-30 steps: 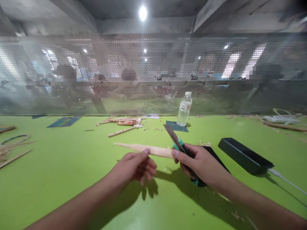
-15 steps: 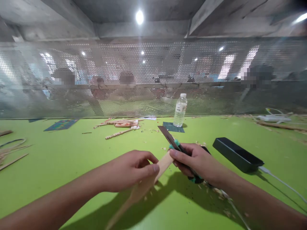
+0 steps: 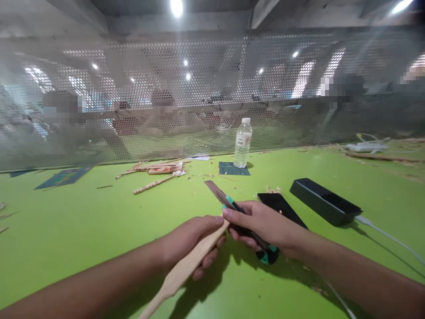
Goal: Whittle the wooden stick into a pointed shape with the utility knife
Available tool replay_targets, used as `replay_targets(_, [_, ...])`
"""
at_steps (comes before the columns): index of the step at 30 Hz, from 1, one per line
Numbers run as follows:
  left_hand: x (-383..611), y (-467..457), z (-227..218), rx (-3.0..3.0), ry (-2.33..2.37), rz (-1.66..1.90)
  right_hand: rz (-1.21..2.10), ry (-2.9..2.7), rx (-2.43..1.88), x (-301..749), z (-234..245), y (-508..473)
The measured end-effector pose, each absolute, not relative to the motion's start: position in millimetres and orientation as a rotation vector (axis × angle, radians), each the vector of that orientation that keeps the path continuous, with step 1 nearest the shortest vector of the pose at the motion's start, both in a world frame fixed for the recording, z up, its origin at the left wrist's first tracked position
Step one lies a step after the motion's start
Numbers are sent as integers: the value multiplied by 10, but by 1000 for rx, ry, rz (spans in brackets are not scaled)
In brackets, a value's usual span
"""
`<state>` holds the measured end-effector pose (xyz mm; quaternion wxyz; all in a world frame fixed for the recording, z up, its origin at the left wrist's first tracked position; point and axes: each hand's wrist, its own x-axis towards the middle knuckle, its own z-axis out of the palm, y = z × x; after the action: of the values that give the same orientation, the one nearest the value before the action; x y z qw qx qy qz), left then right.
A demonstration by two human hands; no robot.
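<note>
A pale piece of wood (image 3: 189, 263), broad in the middle with a narrow handle-like end, slants from the bottom edge up to between my hands. My left hand (image 3: 194, 239) is wrapped round its upper part, thumb on top and fingers beneath. In my right hand (image 3: 254, 223) is a utility knife (image 3: 229, 201) with a black and green body. Its long blade is out, pointing up and to the left. My right thumb lies at the wood's upper tip, where both hands nearly meet.
A water bottle (image 3: 243, 144) stands on a dark sheet (image 3: 227, 168) near the perforated screen (image 3: 199, 110). Carved sticks (image 3: 156, 181) lie at the back left. A phone (image 3: 282, 208) and a black box-shaped device (image 3: 325, 201) with a white cable are on the right, among wood shavings on the green table (image 3: 83, 235).
My left hand has slid up the wood and wrapped round it, near the tip. Both hands and the knife sit slightly further left in view. The phone shows more now.
</note>
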<state>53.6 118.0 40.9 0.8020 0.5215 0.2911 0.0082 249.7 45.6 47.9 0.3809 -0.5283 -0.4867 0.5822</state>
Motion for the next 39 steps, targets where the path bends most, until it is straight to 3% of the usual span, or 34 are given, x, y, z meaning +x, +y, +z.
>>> replay_targets(3, [529, 1179, 305, 1052, 584, 24, 1283, -1349, -1423, 2562, 461, 487])
replay_targets(8, [473, 1142, 186, 975, 484, 118, 598, -1799, -1604, 2685, 534, 505])
replay_targets(18, [470, 1039, 89, 1024, 470, 246, 81, -2287, -1524, 2739, 395, 429])
replay_targets(29, [504, 1026, 107, 1096, 552, 301, -97, -2459, -1440, 2644, 406, 359])
replay_targets(39, [551, 940, 77, 912, 549, 320, -276, -2265, -1624, 2721, 326, 390])
